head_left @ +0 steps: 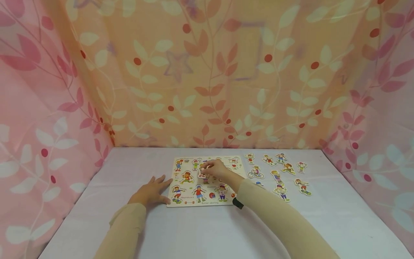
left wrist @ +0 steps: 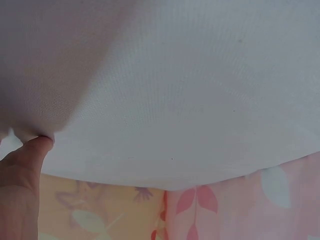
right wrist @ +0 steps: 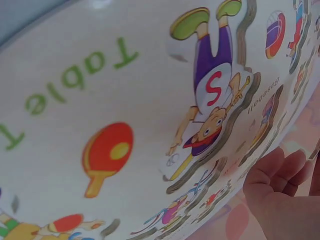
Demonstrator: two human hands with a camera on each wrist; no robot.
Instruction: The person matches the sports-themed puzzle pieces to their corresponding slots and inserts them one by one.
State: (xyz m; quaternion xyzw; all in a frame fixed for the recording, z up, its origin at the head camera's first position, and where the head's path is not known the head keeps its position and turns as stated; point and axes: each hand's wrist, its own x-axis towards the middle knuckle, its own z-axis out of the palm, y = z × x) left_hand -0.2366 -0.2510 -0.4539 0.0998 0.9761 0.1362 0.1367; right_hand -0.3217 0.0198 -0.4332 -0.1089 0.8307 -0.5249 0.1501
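A wooden puzzle board (head_left: 191, 167) printed with sports figures lies on the table. My left hand (head_left: 150, 190) rests at the board's left edge, its fingers spread; only part of that hand (left wrist: 22, 185) shows in the left wrist view. Over the middle of the board, my right hand (head_left: 220, 169) pinches a small cut-out figure puzzle piece (head_left: 202, 174), partly covered by the fingers. In the right wrist view, the right hand's fingers (right wrist: 275, 172) are bent above the board's far part, and the piece is hidden there. A baseball figure (right wrist: 212, 95) lies upside down in that view.
Several loose puzzle pieces lie right of the board, among them a cyclist piece (head_left: 256, 172) and a skateboarder piece (head_left: 303, 187). The white tablecloth (head_left: 187, 230) spreads to patterned curtains (head_left: 155, 90) at the back and sides. A black band (head_left: 237, 203) shows under the right sleeve.
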